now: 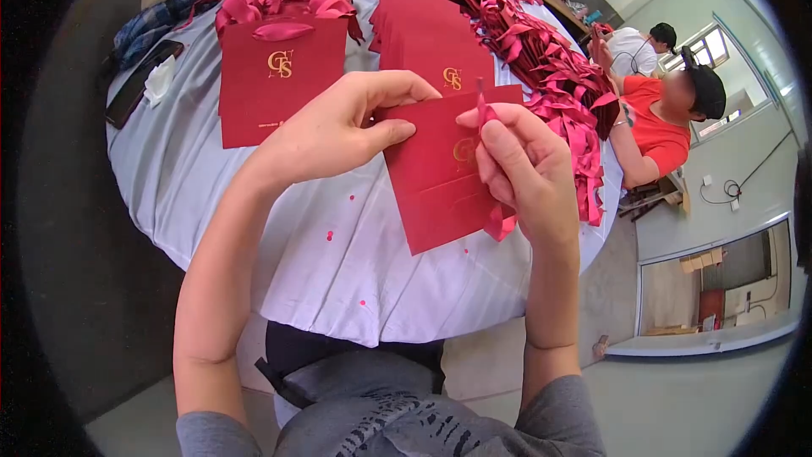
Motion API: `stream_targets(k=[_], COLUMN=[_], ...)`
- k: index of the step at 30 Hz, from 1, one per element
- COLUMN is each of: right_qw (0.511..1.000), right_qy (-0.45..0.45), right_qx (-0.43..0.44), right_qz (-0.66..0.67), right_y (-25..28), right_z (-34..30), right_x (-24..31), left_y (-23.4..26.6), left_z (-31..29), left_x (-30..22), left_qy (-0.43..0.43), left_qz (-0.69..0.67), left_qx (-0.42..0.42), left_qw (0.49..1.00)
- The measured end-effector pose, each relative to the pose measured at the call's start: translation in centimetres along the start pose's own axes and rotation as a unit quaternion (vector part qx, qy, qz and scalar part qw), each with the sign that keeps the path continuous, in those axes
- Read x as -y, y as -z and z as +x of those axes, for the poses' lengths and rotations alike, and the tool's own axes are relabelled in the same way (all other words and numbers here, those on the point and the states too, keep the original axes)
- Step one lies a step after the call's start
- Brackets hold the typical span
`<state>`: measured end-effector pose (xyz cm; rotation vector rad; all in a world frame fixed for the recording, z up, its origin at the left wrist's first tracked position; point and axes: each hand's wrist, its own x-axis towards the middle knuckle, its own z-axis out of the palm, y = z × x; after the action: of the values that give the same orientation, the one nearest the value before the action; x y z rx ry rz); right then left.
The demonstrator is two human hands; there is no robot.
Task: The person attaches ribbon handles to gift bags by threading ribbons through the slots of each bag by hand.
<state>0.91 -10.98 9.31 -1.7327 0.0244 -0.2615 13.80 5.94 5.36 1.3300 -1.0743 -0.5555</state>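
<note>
A person holds a flat red paper bag (436, 178) just above the white-clothed table (338, 262), near its front edge. The left hand (334, 131) pinches the bag's upper left corner, thumb on the face and fingers curled behind. The right hand (524, 173) is closed on a red ribbon (484, 110) at the bag's top edge; a loop of that ribbon hangs below the palm.

Farther back on the table lies another red bag (275, 85) with a gold emblem, a second stack (431, 42) beside it, and a heap of ribbons (550, 59) along the right rim. A black phone (139, 80) rests at the table's left edge. Beyond the table's right side sits a person in an orange shirt (655, 131).
</note>
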Motion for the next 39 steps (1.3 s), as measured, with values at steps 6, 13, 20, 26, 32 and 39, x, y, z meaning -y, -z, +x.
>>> stream_targets(k=[6, 13, 20, 26, 32, 39], right_qw=[0.999, 0.986, 0.978, 0.971, 0.959, 0.965], right_qy=[0.024, 0.069, 0.09, 0.108, 0.151, 0.133], right_qx=[-0.029, -0.083, -0.092, -0.092, -0.085, -0.092], right_qz=[-0.04, -0.128, -0.167, -0.193, -0.225, -0.206], right_y=[-0.8, -1.3, -1.1, -1.8, -2.2, -2.7], right_z=[0.2, -0.4, -0.1, -0.3, -0.2, -0.4], right_x=[-1.1, -2.1, -2.6, -2.4, -2.9, -2.7], left_y=[0.2, -0.1, -0.3, -0.3, -0.9, -1.6], left_z=[-0.1, -0.4, -0.4, -0.4, -0.5, -0.8], left_x=[0.2, 0.3, -0.1, -0.3, -0.5, -1.4], left_qy=[-0.009, -0.006, -0.002, 0.008, 0.006, 0.005], left_qz=[0.008, -0.015, -0.01, -0.007, 0.002, 0.069], left_qx=[-0.015, -0.021, -0.028, -0.019, -0.033, -0.061], left_qw=[1.0, 1.0, 1.0, 1.0, 0.999, 0.996])
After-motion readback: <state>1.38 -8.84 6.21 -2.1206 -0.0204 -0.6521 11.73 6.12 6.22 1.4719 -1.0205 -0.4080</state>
